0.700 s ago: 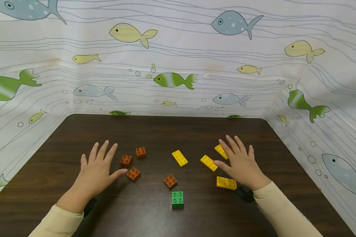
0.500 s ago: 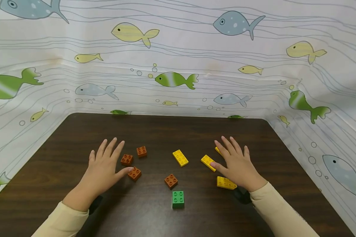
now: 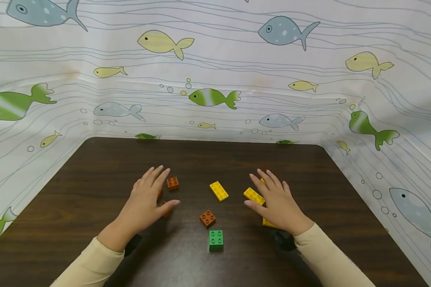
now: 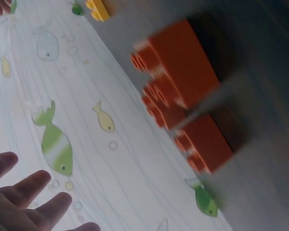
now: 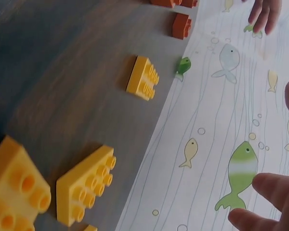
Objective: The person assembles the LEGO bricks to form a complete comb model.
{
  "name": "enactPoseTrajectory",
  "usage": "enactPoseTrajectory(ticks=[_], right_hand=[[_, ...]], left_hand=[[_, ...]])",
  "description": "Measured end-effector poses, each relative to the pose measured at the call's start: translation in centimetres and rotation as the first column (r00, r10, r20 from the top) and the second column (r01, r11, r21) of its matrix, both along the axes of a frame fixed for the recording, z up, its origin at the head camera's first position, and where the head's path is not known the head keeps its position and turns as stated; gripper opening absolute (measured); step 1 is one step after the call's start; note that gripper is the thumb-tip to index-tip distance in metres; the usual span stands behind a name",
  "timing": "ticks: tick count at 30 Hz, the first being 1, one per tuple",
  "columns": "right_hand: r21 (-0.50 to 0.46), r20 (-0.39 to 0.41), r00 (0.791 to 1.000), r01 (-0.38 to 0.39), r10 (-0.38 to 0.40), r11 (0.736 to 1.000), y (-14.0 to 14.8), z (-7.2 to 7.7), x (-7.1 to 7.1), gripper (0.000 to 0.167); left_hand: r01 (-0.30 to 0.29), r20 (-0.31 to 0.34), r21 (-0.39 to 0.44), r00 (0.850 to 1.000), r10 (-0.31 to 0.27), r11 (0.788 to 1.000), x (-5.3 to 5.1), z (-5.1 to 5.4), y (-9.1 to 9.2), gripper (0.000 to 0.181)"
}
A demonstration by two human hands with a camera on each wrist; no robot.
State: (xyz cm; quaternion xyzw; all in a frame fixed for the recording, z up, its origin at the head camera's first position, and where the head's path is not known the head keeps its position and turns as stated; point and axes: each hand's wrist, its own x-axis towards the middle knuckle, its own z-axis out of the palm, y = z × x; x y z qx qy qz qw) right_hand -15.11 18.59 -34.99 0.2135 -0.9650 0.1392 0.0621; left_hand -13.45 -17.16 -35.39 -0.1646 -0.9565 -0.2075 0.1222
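The left hand [image 3: 143, 205] hovers with spread fingers over two brown-orange bricks, partly hiding them; a third such brick [image 3: 172, 183] lies just beyond its fingertips. In the left wrist view, three orange bricks [image 4: 185, 65] lie beside the fingers [image 4: 33, 197], untouched. Spread over the yellow bricks at the right is the right hand [image 3: 278, 203], holding nothing. A yellow brick [image 3: 254, 195] shows by its thumb, and others are partly covered. The right wrist view shows yellow bricks [image 5: 84, 185] apart from the fingers [image 5: 274, 192].
Between the hands lie a yellow brick [image 3: 219, 191], a brown-orange brick [image 3: 208, 219] and, nearer the front, a green brick [image 3: 216, 240]. The dark wooden table [image 3: 201, 159] meets a white fish-patterned sheet [image 3: 215, 59] at its back and sides.
Both hands have moved inward, the left one rightward over the brown-orange bricks and the right one leftward over the yellow ones. The bricks have stayed in place on the table.
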Motion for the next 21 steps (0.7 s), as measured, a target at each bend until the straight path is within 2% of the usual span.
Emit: enactPoseTrajectory(ticks=[5,12,15,21], right_hand=[[-0.074,-0.007,1.0,-0.023,0.022,0.997,-0.6,-0.1,0.1,0.078],[-0.191,0.05,0.997,-0.047,0.057,0.98,-1.6,-0.4,0.3,0.078],[-0.22,0.069,0.995,-0.052,0.069,0.974,-2.0,-0.5,0.4,0.078],[-0.275,0.098,0.988,-0.085,0.116,0.958,-2.8,-0.6,0.7,0.076]], left_hand=[[0.042,0.01,0.059,0.999,-0.043,0.997,0.1,0.1,1.2,0.086],[0.103,0.07,0.143,0.991,-0.114,0.984,-0.1,0.0,3.2,0.088],[0.128,0.126,0.189,0.98,-0.153,0.974,-0.2,-0.2,4.1,0.087],[0.156,0.234,0.262,0.947,-0.219,0.952,0.0,-0.5,5.3,0.082]])
